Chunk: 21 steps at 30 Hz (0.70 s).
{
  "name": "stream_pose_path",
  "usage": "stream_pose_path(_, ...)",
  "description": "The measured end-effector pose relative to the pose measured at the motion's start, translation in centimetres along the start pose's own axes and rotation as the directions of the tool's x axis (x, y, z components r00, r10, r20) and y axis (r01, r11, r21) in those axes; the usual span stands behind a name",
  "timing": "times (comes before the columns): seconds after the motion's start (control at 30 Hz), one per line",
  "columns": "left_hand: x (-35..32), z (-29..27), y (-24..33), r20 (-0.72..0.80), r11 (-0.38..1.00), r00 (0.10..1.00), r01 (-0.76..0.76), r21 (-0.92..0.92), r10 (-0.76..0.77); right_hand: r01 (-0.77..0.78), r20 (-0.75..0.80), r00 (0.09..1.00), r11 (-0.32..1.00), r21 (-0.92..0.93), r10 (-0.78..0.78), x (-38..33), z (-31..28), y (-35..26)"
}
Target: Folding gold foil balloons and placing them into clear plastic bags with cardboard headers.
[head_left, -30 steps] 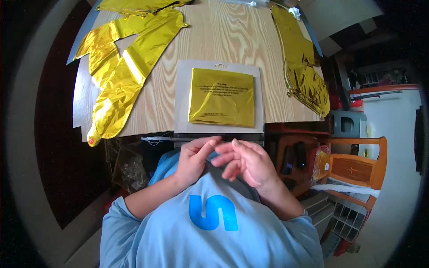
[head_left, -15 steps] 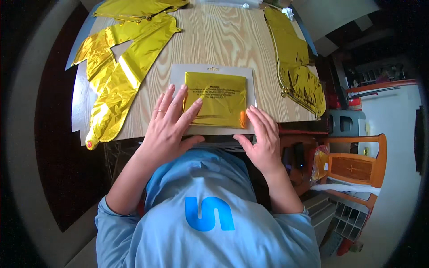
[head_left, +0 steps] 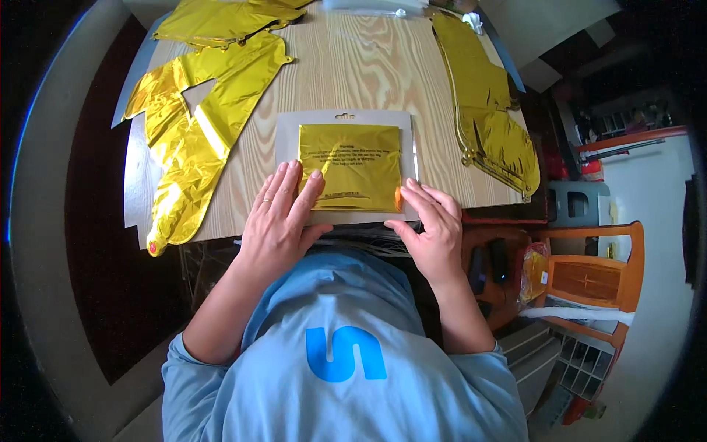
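In front of me, at the table's near edge, lies a flat package [head_left: 350, 166]: folded gold foil on a pale card with a hang hole at its top, printing across its front. My left hand [head_left: 278, 214] rests on its lower left part, fingers stretched, thumb out to the side. At the lower right corner, beside a small orange patch [head_left: 398, 198], my right hand [head_left: 433, 230] touches the edge with fingers slightly bent and thumb apart. Neither hand grasps anything.
Gold foil balloons lie uninflated on the wood-grain table [head_left: 353, 74]: one at the left [head_left: 199, 132], another at the far left [head_left: 221, 20], more foil at the right [head_left: 490, 110]. Clear plastic [head_left: 375, 7] lies at the far edge. Right of the table stands a wooden chair [head_left: 589, 276].
My left hand has slid a little toward me down the package. The right fingers are slightly more bent at its corner. The whole view has shifted slightly.
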<state>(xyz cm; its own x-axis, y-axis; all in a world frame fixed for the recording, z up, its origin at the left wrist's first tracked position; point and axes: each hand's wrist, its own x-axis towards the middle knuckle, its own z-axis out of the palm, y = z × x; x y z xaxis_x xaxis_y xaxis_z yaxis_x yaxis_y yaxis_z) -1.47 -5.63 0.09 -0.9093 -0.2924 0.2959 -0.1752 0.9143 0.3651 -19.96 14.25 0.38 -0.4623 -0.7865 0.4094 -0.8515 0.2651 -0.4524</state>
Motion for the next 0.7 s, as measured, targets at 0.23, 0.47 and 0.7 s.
stream_pose_path(0.23,2.0,-2.1,1.1,0.022,0.989,0.999,-0.039,0.143,0.036,0.108,0.160,0.983,0.991,-0.078,-0.095,1.7,-2.1,-0.4)
stream_pose_path(0.47,1.3,-0.4,-0.4,0.081,0.986,0.983,-0.165,0.033,0.162,0.182,0.193,0.969,0.972,-0.146,-0.152,2.3,-1.6,-0.1)
stream_pose_path(0.7,3.8,-1.8,1.0,0.120,0.977,0.974,-0.179,-0.115,0.193,0.176,0.245,0.955,0.984,-0.005,-0.170,3.9,-2.3,0.6)
